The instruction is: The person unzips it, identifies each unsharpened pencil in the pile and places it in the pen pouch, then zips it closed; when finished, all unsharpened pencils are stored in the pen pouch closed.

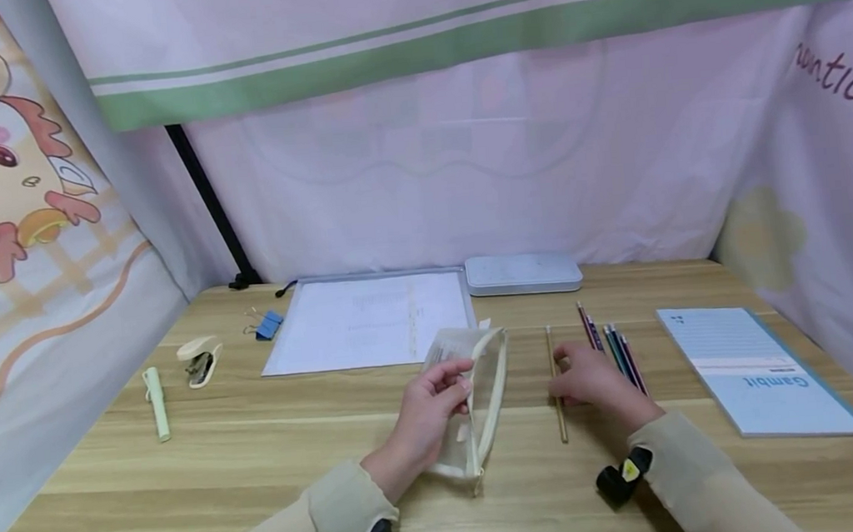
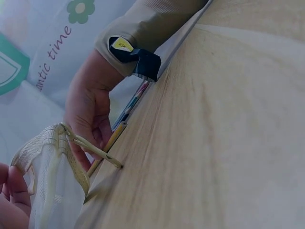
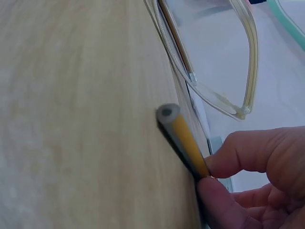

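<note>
My left hand (image 1: 426, 408) grips the edge of a pale, see-through zip pouch (image 1: 444, 350), with the pouch's mouth spread towards the right. Its zip pull (image 2: 102, 153) dangles over the wood in the left wrist view. To the right, my right hand (image 1: 594, 382) pinches a yellow pencil (image 1: 563, 426) between thumb and finger, low over the table. The right wrist view shows the pencil's blunt end (image 3: 167, 112) pointing at the camera. Inside the pouch's opening there, a thin brown stick (image 3: 175, 36) with a silvery end is visible. Several coloured pencils (image 1: 617, 351) lie beyond my right hand.
Paper sheets (image 1: 371, 320) and a light-blue tin case (image 1: 523, 274) lie at the back. On the left are a blue binder clip (image 1: 269, 325), a cream stapler (image 1: 200, 359) and a pale-green pen (image 1: 157, 406). A blue notebook (image 1: 762, 373) lies at the right. Cloth curtains surround the table.
</note>
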The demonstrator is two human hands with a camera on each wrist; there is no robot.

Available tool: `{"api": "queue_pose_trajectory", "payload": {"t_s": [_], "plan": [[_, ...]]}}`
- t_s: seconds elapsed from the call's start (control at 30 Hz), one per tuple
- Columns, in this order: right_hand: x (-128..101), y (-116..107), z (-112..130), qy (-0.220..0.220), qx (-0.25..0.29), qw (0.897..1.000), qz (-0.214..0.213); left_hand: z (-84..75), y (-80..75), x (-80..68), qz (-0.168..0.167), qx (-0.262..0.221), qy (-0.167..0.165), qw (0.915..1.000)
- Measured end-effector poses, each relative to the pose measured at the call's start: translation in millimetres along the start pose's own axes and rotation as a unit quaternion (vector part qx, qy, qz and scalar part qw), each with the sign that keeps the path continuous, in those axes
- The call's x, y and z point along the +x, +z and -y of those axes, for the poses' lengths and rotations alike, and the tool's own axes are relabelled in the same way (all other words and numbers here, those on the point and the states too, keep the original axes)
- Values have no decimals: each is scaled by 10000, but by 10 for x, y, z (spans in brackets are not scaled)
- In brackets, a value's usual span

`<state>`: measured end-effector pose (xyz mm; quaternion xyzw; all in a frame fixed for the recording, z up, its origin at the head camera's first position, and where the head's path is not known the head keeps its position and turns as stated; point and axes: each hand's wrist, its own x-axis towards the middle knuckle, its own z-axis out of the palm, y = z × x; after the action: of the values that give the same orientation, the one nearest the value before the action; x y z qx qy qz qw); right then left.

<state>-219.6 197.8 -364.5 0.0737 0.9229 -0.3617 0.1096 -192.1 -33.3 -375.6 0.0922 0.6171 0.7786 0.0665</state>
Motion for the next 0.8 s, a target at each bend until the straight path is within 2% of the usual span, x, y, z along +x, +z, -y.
{"api": "queue_pose_trajectory", "payload": {"t_s": [0.17,0.43,0.63,0.8], "plan": [[-25,-8,28,-10,-298,9995,98,11,10,5,13,-14,8,10000],[-61,4,64,-1,-289,9995,141,21,8,0,39,-16,-11,10000],[-24,-3,-9,83,394,9991,161,8,17,5,62,7,-39,10000],[-56,-10,-108,142,1339,9907,219,-5,27,-6,92,6,-82,9999]]}}
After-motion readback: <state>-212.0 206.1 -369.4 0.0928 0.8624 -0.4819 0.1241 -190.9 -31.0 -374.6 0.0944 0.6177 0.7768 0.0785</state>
